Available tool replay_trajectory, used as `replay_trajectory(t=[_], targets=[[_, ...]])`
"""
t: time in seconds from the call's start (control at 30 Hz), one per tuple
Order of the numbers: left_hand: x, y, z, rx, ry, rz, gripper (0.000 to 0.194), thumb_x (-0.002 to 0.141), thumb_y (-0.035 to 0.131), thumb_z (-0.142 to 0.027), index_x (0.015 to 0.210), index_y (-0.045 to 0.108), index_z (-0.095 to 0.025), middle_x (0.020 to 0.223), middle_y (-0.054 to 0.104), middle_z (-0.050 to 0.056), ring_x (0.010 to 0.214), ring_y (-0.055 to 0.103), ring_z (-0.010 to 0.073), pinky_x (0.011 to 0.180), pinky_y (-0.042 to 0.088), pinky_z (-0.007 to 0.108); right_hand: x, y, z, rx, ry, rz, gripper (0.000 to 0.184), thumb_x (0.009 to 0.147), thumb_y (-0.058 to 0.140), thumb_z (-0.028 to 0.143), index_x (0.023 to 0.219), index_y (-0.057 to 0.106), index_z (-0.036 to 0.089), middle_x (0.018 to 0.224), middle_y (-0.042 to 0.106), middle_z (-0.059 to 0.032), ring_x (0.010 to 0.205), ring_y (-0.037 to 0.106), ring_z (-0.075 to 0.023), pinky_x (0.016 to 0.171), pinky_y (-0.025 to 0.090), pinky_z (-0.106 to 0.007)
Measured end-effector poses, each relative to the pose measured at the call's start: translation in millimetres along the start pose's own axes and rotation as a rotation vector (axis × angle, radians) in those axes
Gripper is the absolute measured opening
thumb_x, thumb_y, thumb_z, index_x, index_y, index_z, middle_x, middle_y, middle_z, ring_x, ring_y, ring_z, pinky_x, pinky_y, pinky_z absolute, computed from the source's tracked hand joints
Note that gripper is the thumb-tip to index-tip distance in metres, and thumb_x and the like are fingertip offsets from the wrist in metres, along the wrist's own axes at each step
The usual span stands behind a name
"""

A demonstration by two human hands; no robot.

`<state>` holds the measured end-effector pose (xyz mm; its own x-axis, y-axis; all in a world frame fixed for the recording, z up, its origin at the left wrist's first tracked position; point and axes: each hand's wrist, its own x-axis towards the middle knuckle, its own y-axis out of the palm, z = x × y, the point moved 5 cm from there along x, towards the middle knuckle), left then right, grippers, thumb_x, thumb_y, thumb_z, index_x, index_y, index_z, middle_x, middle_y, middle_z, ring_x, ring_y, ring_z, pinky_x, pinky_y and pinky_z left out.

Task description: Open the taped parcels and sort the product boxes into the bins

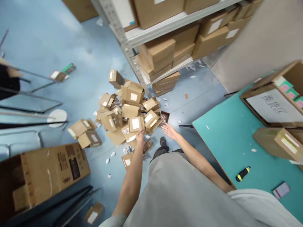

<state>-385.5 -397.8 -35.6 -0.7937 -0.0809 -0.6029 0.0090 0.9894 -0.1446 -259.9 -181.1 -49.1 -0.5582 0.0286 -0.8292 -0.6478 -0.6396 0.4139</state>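
Observation:
A heap of small brown cardboard boxes (131, 111) lies on the floor in front of me, many with white labels and some with flaps raised. My left hand (140, 136) has its fingers closed at the lower edge of a labelled cardboard box (136, 124); the fingertips are small and partly hidden. My right hand (169, 131) is open, fingers spread, with nothing in it. Just beyond it sits an open box (164, 117) with shiny, crumpled-looking contents. Another open box (147, 145) lies beside my left wrist.
A metal shelf (161, 26) of cartons stands behind the heap. To the right is a green-topped table (220, 132) with a black-and-yellow cutter (243, 173) and boxes. A large carton (54, 170) and metal frames are at left. Paper scraps (127, 149) litter the floor.

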Motion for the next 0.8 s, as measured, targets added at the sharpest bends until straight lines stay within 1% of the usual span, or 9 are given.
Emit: replay_trajectory(t=[0.03,0.1,0.2,0.27,0.37,0.5,0.6,0.7,0.8], targets=[[-9.2,34.8,7.4,0.039,-0.002,0.064,0.039,0.089,0.087,-0.04,0.113,0.078,-0.01,0.105,0.078,0.011,0.094,0.071,0.0231,0.093,0.06,0.042,-13.6,-20.4,1.8,0.034,-0.025,-0.013,0.045,0.108,0.058,0.053,0.141,0.072,0.026,0.172,0.06,-0.0128,0.166,0.049,-0.0238,0.144,0.021,-0.054],[-35.7,105.5,20.4,0.116,0.03,0.221,0.035,0.08,0.088,-0.037,0.104,0.079,-0.013,0.096,0.078,0.009,0.09,0.07,0.0219,0.094,0.058,0.041,-43.0,-64.1,4.9,0.113,-0.092,-0.031,0.037,0.107,0.059,0.048,0.132,0.076,0.026,0.167,0.065,-0.0122,0.161,0.055,-0.0234,0.143,0.024,-0.051],[-94.4,203.0,39.1,0.23,0.097,0.517,0.032,0.073,0.088,-0.033,0.1,0.08,-0.017,0.094,0.079,0.009,0.091,0.071,0.0225,0.096,0.056,0.04,-94.3,-137.7,6.9,0.258,-0.261,-0.055,0.032,0.108,0.059,0.046,0.125,0.078,0.026,0.163,0.069,-0.0105,0.158,0.058,-0.0232,0.142,0.028,-0.048],[-140.5,258.0,52.4,0.307,0.129,0.704,0.033,0.071,0.088,-0.033,0.101,0.081,-0.019,0.093,0.08,0.009,0.092,0.071,0.0232,0.096,0.056,0.04,-133.2,-192.0,3.9,0.366,-0.4,-0.098,0.032,0.108,0.059,0.046,0.125,0.079,0.027,0.162,0.07,-0.0098,0.158,0.059,-0.0233,0.142,0.029,-0.047],[-210.0,327.3,73.2,0.401,0.168,0.916,0.036,0.071,0.087,-0.034,0.104,0.082,-0.02,0.096,0.079,0.009,0.098,0.072,0.0243,0.099,0.055,0.04,-194.4,-275.0,-11.0,0.527,-0.582,-0.201,0.034,0.108,0.059,0.049,0.127,0.078,0.028,0.163,0.069,-0.0088,0.157,0.06,-0.0233,0.141,0.031,-0.049],[-294.5,403.2,103.5,0.494,0.201,1.097,0.041,0.072,0.084,-0.036,0.109,0.081,-0.019,0.1,0.079,0.01,0.102,0.073,0.0249,0.101,0.055,0.042,-268.1,-374.6,-44.1,0.723,-0.733,-0.355,0.034,0.109,0.058,0.049,0.13,0.077,0.029,0.166,0.066,-0.0067,0.155,0.062,-0.0219,0.141,0.033,-0.047],[-351.6,449.4,128.5,0.557,0.214,1.201,0.044,0.071,0.085,-0.037,0.111,0.081,-0.019,0.099,0.079,0.01,0.096,0.072,0.024,0.098,0.056,0.042,-312.1,-434.4,-68.6,0.847,-0.802,-0.461,0.033,0.109,0.058,0.048,0.131,0.076,0.03,0.165,0.068,-0.0056,0.155,0.062,-0.0212,0.141,0.033,-0.045],[-403.9,482.6,153.5,0.62,0.225,1.3,0.048,0.072,0.087,-0.041,0.113,0.08,-0.018,0.102,0.08,0.011,0.097,0.073,0.0238,0.096,0.057,0.041,-346.5,-477.4,-88.4,0.956,-0.858,-0.534,0.032,0.108,0.062,0.049,0.128,0.077,0.029,0.163,0.069,-0.0075,0.154,0.063,-0.0224,0.14,0.035,-0.045],[-449.2,498.3,177.2,0.69,0.232,1.412,0.055,0.072,0.09,-0.047,0.117,0.079,-0.018,0.106,0.08,0.012,0.101,0.074,0.025,0.096,0.056,0.041,-372.3,-502.3,-106.8,1.072,-0.902,-0.579,0.031,0.108,0.064,0.049,0.126,0.078,0.028,0.159,0.072,-0.0093,0.152,0.064,-0.0229,0.138,0.038,-0.045]])
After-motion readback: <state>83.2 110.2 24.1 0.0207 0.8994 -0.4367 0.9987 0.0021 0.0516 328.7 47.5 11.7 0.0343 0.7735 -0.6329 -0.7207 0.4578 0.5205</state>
